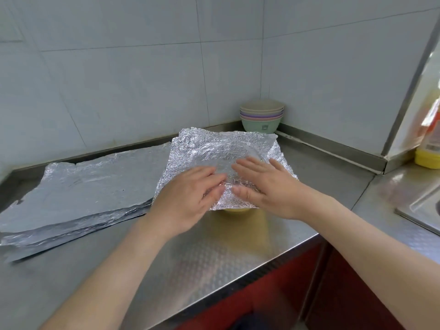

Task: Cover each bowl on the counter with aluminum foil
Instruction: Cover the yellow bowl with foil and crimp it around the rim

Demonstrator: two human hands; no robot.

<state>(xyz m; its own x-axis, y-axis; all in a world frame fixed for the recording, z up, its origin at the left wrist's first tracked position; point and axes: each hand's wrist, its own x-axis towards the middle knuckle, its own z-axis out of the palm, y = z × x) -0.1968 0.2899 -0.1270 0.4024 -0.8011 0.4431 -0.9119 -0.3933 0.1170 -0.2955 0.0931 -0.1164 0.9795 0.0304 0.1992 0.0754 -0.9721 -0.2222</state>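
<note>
A crinkled foil sheet point(214, 151) lies draped over a yellow bowl point(234, 211) in the middle of the steel counter point(214, 253); only the bowl's lower front shows under the foil's near edge. My left hand point(188, 198) rests flat on the foil's near left part, fingers spread. My right hand point(266, 184) presses flat on the near right part, fingers pointing left. Neither hand grips the sheet. A stack of several pastel bowls point(261, 117) stands uncovered in the back corner.
A pile of flat foil sheets point(78, 194) lies on the counter to the left. A sink point(421, 210) sits at the right edge, with a yellow bottle point(428, 148) behind it. Tiled walls close the back and right. Red cabinet fronts point(285, 282) lie below the counter's edge.
</note>
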